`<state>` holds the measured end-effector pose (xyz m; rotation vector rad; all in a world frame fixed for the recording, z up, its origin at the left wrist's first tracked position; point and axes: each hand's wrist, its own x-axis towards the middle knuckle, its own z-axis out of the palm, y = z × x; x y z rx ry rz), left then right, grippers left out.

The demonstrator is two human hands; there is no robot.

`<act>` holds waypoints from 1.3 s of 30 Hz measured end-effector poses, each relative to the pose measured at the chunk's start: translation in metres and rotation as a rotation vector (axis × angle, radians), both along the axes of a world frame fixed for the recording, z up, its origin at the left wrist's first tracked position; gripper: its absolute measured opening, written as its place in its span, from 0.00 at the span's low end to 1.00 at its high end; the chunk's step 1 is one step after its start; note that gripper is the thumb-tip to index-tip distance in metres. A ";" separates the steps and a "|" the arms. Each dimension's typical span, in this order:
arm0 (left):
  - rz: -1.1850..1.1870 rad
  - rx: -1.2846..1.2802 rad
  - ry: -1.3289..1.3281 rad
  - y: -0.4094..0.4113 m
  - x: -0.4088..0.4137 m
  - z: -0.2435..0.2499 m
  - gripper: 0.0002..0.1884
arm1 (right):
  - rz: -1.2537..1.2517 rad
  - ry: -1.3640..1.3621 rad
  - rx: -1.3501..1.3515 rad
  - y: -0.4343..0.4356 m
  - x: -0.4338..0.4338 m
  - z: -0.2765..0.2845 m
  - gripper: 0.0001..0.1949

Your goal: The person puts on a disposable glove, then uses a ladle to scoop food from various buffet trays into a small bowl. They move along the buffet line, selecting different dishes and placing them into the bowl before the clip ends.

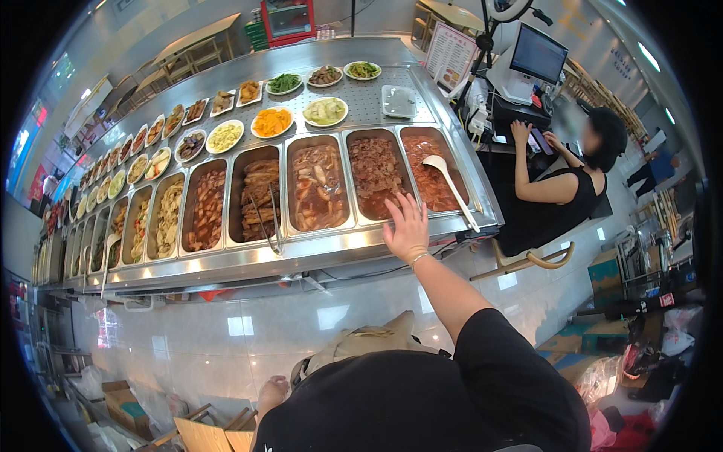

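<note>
My right hand, palm down with its fingers spread and nothing in them, reaches over the near edge of a stainless steel food counter. Its fingertips hover at the near end of a pan of chopped meat in red sauce; whether they touch the rim cannot be told. To the right, a white ladle leans in a pan of reddish stew. Metal tongs rest in a pan of sliced braised meat. My left hand hangs low beside my body, its fingers partly hidden.
Small plated dishes line the counter's back. A person in black sits at the right, hands at a phone, near a monitor. A chair's curved armrest juts into the floor. Cardboard boxes lie behind at lower left.
</note>
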<state>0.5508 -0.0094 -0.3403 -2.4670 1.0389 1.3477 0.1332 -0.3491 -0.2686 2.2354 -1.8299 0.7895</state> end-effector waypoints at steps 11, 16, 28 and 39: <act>0.055 -0.162 0.019 0.026 0.000 0.003 0.20 | -0.007 0.036 -0.019 -0.002 -0.002 -0.006 0.29; 0.245 -0.029 0.059 0.096 0.025 -0.064 0.20 | 0.007 0.031 -0.041 -0.001 0.001 -0.007 0.28; 0.277 0.060 -0.043 0.089 -0.018 0.043 0.21 | -0.040 0.050 -0.016 0.000 -0.004 -0.008 0.27; 0.036 0.022 -0.097 0.104 0.025 -0.074 0.20 | -0.024 0.009 -0.050 -0.003 -0.002 -0.012 0.28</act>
